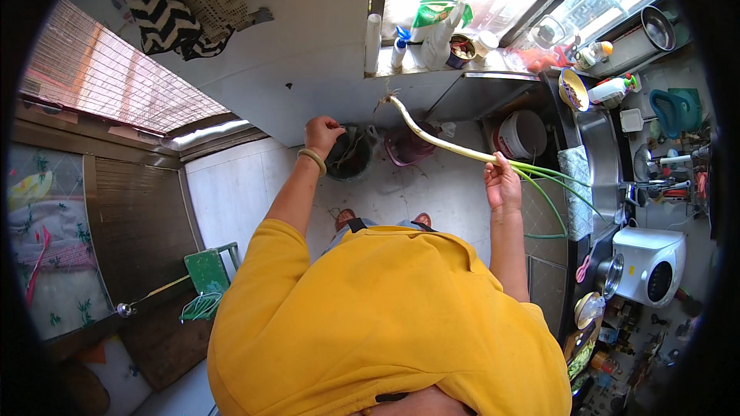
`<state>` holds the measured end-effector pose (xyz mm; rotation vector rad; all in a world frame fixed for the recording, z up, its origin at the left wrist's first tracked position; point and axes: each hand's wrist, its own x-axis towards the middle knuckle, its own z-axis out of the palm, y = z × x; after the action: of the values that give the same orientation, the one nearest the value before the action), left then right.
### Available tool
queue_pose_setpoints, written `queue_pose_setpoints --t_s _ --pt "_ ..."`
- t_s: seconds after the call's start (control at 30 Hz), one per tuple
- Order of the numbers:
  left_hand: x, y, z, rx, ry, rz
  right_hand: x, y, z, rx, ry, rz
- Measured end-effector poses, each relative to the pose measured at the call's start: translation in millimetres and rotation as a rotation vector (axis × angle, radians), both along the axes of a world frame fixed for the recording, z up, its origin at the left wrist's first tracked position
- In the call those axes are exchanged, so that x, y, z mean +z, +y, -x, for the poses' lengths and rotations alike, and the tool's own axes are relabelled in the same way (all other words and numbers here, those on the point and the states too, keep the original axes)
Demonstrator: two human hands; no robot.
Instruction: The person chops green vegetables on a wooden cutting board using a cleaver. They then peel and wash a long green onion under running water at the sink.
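My right hand [502,184] grips a long green onion [442,143] where the white stalk turns green. Its rooted end points up and left, and its green leaves hang to the right, by the counter. My left hand [325,134], with a bangle on the wrist, is over the edge of a dark bin [350,164] on the floor. Its fingertips are pinched together; whether something thin is between them, I cannot tell. Stringy scraps show in the bin.
A purple plastic bin [407,150] and a white bucket [522,134] stand on the floor ahead. The sink [601,156] and counter run along the right. A green stool [207,271] is at the left. Bottles line the windowsill [416,63].
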<state>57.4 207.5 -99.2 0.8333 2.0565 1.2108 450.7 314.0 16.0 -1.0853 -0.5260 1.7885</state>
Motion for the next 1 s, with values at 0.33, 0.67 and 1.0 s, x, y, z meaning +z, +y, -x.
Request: queue_pose_setpoints --t_s 0.33,0.67,1.0 --pt "-14.0 2.7 1.1 -0.06 -0.034 0.079 1.2 -0.2 5.3 -0.017 0.008 0.035" --pt "3.8 3.3 2.4 -0.047 0.265 0.03 8.1 2.5 12.4 0.021 0.044 -0.018" --pt "1.8 1.9 0.3 -0.061 0.188 -0.021 13.0 3.1 14.2 0.027 0.038 -0.048"
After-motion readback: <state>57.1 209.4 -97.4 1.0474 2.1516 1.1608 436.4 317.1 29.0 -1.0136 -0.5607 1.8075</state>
